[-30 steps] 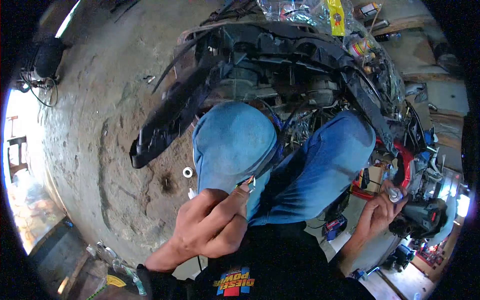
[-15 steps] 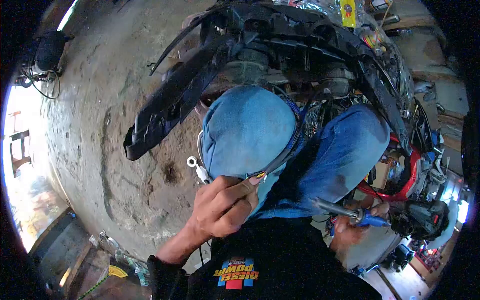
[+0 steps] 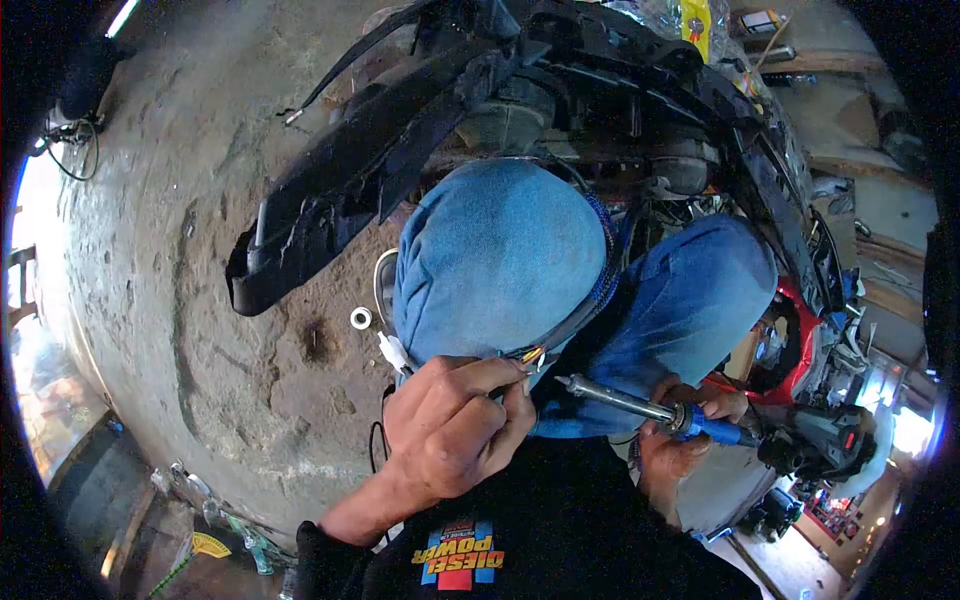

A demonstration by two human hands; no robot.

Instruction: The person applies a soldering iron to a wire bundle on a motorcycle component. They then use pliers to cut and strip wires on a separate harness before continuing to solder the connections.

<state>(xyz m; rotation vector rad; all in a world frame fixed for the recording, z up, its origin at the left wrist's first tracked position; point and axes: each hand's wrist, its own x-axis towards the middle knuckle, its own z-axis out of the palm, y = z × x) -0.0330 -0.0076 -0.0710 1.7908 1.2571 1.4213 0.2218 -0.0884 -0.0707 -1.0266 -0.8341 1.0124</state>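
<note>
My left hand (image 3: pixel 450 425) is closed, thumb and finger pinching the bared end of a wire harness (image 3: pixel 535 354). Short yellow and light-coloured wire ends show there, and the dark, braided-looking sleeve runs up over the bent knee. In my right hand (image 3: pixel 680 435) is a soldering iron (image 3: pixel 625 400), gripped by its blue handle. Its metal barrel points left, the tip a short gap away from the wire ends. Beside my left hand lies a white plastic piece (image 3: pixel 393 352) on a cord, near a white ring (image 3: pixel 361 318).
Two knees in jeans (image 3: pixel 500 260) fill the middle. A black plastic frame (image 3: pixel 330 190) arches beyond them, one arm reaching left over the stained concrete floor (image 3: pixel 150 300). At right are a red part (image 3: pixel 795 345) and a black tool (image 3: pixel 825 440), with plastic bags at the top.
The soldering iron has moved left and slightly up, its tip now much nearer the wire ends. My left hand keeps its pinch, shifted slightly right. The view has shifted a little.
</note>
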